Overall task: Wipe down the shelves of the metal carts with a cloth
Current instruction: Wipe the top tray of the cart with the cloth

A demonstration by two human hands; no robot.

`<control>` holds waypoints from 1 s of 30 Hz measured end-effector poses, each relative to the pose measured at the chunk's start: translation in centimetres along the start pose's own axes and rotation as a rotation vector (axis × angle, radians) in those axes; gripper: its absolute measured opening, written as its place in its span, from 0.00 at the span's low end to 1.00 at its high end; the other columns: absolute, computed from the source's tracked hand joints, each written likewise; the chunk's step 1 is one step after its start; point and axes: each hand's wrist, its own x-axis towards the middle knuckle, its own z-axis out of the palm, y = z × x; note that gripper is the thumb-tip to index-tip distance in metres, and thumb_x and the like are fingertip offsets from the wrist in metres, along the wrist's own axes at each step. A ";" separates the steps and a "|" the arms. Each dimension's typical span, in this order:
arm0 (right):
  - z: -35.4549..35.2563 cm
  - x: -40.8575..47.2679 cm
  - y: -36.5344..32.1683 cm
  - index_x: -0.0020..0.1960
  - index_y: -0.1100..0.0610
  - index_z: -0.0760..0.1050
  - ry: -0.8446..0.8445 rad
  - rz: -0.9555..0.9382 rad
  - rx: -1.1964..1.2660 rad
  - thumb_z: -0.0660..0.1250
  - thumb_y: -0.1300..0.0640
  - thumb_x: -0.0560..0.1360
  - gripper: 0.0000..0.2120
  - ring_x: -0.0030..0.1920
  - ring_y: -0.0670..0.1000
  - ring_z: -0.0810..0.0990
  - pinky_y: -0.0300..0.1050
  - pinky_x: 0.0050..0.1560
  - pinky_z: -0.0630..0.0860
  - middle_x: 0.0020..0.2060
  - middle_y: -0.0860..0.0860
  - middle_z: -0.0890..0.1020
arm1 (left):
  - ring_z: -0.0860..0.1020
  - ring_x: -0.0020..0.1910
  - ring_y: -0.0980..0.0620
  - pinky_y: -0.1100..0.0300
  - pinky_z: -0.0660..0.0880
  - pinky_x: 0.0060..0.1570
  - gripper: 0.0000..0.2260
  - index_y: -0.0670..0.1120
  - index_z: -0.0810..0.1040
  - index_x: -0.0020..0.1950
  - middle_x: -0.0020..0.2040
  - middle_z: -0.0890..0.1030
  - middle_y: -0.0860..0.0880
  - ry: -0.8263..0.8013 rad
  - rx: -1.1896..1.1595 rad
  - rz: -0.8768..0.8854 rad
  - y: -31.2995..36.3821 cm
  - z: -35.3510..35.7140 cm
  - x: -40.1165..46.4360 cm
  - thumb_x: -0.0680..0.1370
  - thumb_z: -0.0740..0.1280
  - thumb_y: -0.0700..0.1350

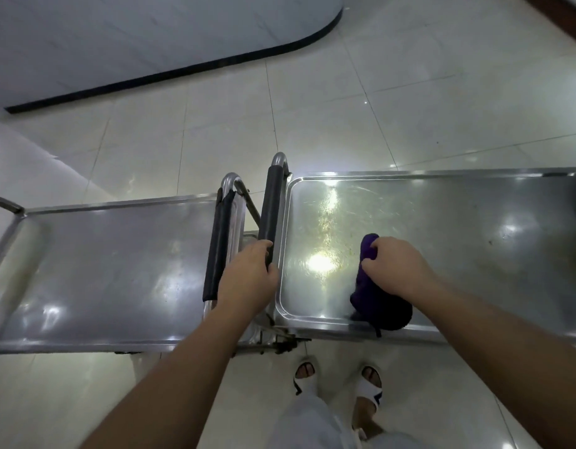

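Observation:
Two metal carts stand end to end in front of me. The right cart's top shelf (458,222) is a shiny tray with scratches and light glare. My right hand (397,267) grips a dark purple cloth (377,303) that lies bunched on that shelf near its front left corner. My left hand (247,277) curls round the black-padded handle (270,209) of the right cart. The left cart's top shelf (102,270) lies bare, and its own padded handle (220,244) sits just left of my left hand.
Pale tiled floor (345,102) spreads beyond the carts. A white wall with a dark curved skirting (170,72) runs across the far left. My feet in white sandals (338,380) stand close to the front edge of the right cart.

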 end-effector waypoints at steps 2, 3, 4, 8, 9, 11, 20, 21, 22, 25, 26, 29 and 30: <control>1.1 -0.2 -0.9 0.43 0.53 0.70 0.097 -0.037 -0.066 0.65 0.53 0.79 0.07 0.34 0.49 0.77 0.46 0.31 0.71 0.36 0.49 0.78 | 0.79 0.54 0.50 0.49 0.81 0.55 0.17 0.49 0.74 0.71 0.61 0.79 0.50 0.018 0.012 -0.006 -0.2 0.2 1.2 0.82 0.64 0.48; 2.2 -0.4 -1.7 0.44 0.53 0.69 0.114 -0.069 -0.087 0.65 0.54 0.80 0.07 0.34 0.49 0.77 0.47 0.32 0.73 0.37 0.49 0.77 | 0.79 0.55 0.50 0.48 0.81 0.55 0.17 0.49 0.74 0.70 0.62 0.78 0.50 0.033 0.017 -0.008 -0.4 0.3 1.9 0.82 0.64 0.48; 3.8 -0.6 -2.6 0.46 0.53 0.69 0.105 -0.102 -0.097 0.65 0.55 0.80 0.07 0.35 0.50 0.78 0.49 0.35 0.77 0.38 0.49 0.78 | 0.77 0.57 0.49 0.49 0.80 0.56 0.17 0.48 0.74 0.70 0.63 0.77 0.49 0.050 0.021 -0.006 -0.6 0.4 2.6 0.82 0.64 0.47; 11.8 -2.1 -6.5 0.58 0.55 0.71 -0.149 -0.162 -0.040 0.61 0.54 0.83 0.06 0.46 0.56 0.82 0.56 0.50 0.82 0.49 0.52 0.79 | 0.73 0.59 0.51 0.58 0.72 0.55 0.22 0.45 0.69 0.75 0.68 0.72 0.46 0.111 0.033 0.005 -1.6 1.3 5.3 0.82 0.65 0.48; 13.7 -2.4 -7.0 0.61 0.55 0.71 -0.246 -0.172 -0.030 0.60 0.53 0.84 0.09 0.50 0.57 0.81 0.56 0.52 0.81 0.52 0.53 0.79 | 0.73 0.60 0.50 0.59 0.70 0.55 0.24 0.44 0.67 0.77 0.69 0.70 0.45 0.103 0.018 -0.006 -1.9 1.6 5.9 0.83 0.65 0.49; 16.7 -2.6 -7.1 0.70 0.55 0.70 -0.348 -0.226 -0.063 0.59 0.55 0.84 0.15 0.56 0.57 0.78 0.54 0.56 0.78 0.58 0.54 0.78 | 0.75 0.63 0.47 0.56 0.73 0.59 0.27 0.43 0.62 0.81 0.71 0.69 0.45 0.051 -0.020 -0.027 -2.3 2.2 7.0 0.84 0.64 0.51; 21.9 2.5 -4.7 0.85 0.45 0.51 -0.022 -0.349 -0.169 0.51 0.42 0.84 0.31 0.84 0.55 0.48 0.60 0.82 0.49 0.84 0.47 0.53 | 0.80 0.57 0.47 0.54 0.79 0.48 0.24 0.46 0.61 0.79 0.69 0.74 0.45 -0.070 -0.194 -0.139 -2.3 3.9 12.3 0.84 0.62 0.51; 22.9 2.4 -4.4 0.85 0.44 0.49 -0.030 -0.350 -0.192 0.50 0.40 0.84 0.31 0.84 0.56 0.46 0.61 0.82 0.47 0.84 0.46 0.52 | 0.81 0.54 0.47 0.56 0.78 0.44 0.24 0.46 0.61 0.79 0.68 0.75 0.45 -0.082 -0.238 -0.174 -2.2 4.1 12.8 0.84 0.62 0.51; 23.8 2.3 -4.2 0.85 0.43 0.49 -0.024 -0.355 -0.210 0.50 0.39 0.84 0.31 0.84 0.56 0.45 0.62 0.82 0.45 0.84 0.46 0.52 | 0.81 0.51 0.48 0.56 0.78 0.41 0.24 0.47 0.60 0.79 0.65 0.76 0.45 -0.091 -0.273 -0.213 -2.1 4.3 13.3 0.85 0.61 0.51; 25.7 2.1 -4.0 0.85 0.42 0.51 0.011 -0.370 -0.254 0.52 0.37 0.84 0.31 0.84 0.60 0.45 0.69 0.79 0.47 0.84 0.46 0.54 | 0.82 0.50 0.45 0.45 0.83 0.46 0.24 0.47 0.59 0.79 0.60 0.79 0.43 -0.052 -0.272 -0.291 -1.3 5.1 13.2 0.85 0.59 0.52; 26.0 2.4 -4.2 0.84 0.42 0.52 0.020 -0.369 -0.266 0.53 0.37 0.83 0.31 0.84 0.61 0.45 0.71 0.79 0.48 0.84 0.46 0.54 | 0.82 0.51 0.45 0.44 0.83 0.47 0.23 0.47 0.60 0.78 0.60 0.79 0.44 -0.012 -0.231 -0.290 -1.1 5.4 13.0 0.85 0.59 0.53; 25.8 4.3 -5.6 0.84 0.40 0.53 0.052 -0.345 -0.264 0.54 0.37 0.82 0.31 0.83 0.64 0.46 0.74 0.77 0.48 0.84 0.48 0.54 | 0.82 0.51 0.47 0.46 0.83 0.46 0.22 0.47 0.63 0.76 0.60 0.80 0.47 0.049 -0.178 -0.273 -0.9 5.9 12.8 0.85 0.59 0.54; 25.4 5.4 -6.2 0.84 0.40 0.52 0.063 -0.339 -0.260 0.54 0.37 0.82 0.31 0.83 0.65 0.46 0.74 0.77 0.48 0.84 0.49 0.54 | 0.82 0.50 0.48 0.47 0.83 0.46 0.22 0.48 0.63 0.76 0.60 0.80 0.48 0.053 -0.175 -0.270 -1.0 6.0 12.8 0.85 0.59 0.54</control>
